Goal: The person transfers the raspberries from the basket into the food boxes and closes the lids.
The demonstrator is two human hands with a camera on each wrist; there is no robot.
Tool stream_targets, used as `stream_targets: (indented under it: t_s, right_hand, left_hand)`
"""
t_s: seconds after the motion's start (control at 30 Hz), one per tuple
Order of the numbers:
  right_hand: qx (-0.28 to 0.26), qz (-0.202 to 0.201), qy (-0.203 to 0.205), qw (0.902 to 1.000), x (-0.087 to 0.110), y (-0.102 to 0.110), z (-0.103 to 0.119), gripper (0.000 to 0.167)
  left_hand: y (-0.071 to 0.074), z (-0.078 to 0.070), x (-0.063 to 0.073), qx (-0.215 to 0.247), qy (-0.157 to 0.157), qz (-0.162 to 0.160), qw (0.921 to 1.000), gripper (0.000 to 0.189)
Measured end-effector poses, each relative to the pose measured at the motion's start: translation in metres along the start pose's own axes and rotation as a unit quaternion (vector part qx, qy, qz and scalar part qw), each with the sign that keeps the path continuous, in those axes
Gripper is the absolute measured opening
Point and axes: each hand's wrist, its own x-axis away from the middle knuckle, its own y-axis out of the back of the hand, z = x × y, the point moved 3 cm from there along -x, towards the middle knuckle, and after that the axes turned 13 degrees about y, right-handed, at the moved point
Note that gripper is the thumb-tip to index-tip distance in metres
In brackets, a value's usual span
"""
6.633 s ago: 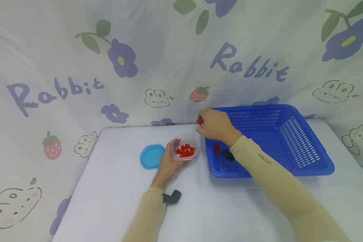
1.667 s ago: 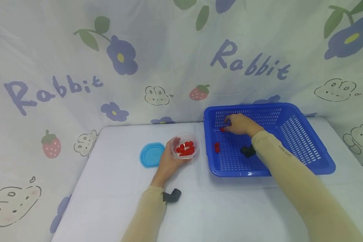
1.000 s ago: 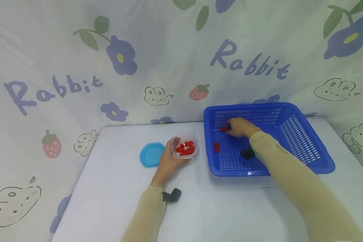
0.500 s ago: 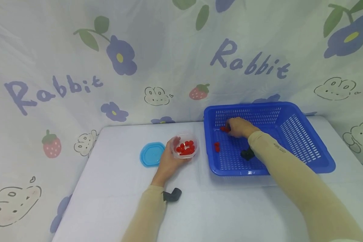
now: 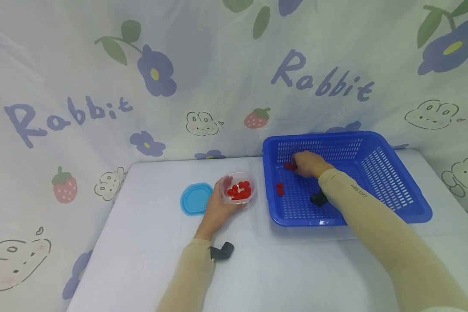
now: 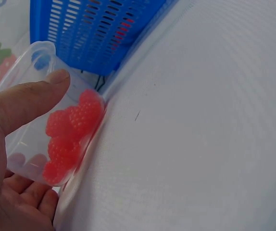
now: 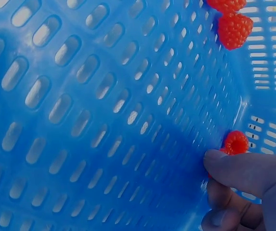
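My left hand (image 5: 219, 203) grips a clear plastic tub (image 6: 30, 139), thumb along its near side, fingers round the far side. Several red raspberries (image 6: 63, 139) lie in the tub. Inside the blue basket (image 5: 296, 222), my right hand (image 5: 310, 164) reaches down at the back left, thumb and fingers curled together. A bit of red shows between thumb and fingertips in the right wrist view, mostly hidden: a pinched raspberry. Right beside it sits another raspberry (image 7: 236, 142), its hollow end showing. Two more raspberries (image 5: 280, 189) lie along the basket's left side.
A light blue lid (image 5: 196, 199) lies on the white table (image 5: 148, 225) left of the tub. The basket's slotted walls rise around my right hand. A patterned curtain (image 5: 218, 78) hangs behind the table. A dark camera mount (image 5: 222, 251) sticks out from my left wrist.
Earlier my right hand held a raspberry above the basket's left edge by the tub; it has since moved right and down into the basket. Lately it has hardly moved. The left hand stays put.
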Motion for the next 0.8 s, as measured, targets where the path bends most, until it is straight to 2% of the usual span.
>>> stream_targets:
  t_s: [0.37, 0.8]
  right_hand:
    - [0.005, 0.001, -0.004, 1.0, 0.002, 0.001, 0.001, 0.015]
    - [-0.003, -0.032, 0.013, 0.9994, 0.003, 0.011, 0.005, 0.024]
  left_hand:
    - [0.0, 0.0, 0.0, -0.001, 0.003, 0.001, 1.0, 0.094]
    - [0.001, 0.001, 0.001, 0.008, -0.001, 0.004, 1.0, 0.095]
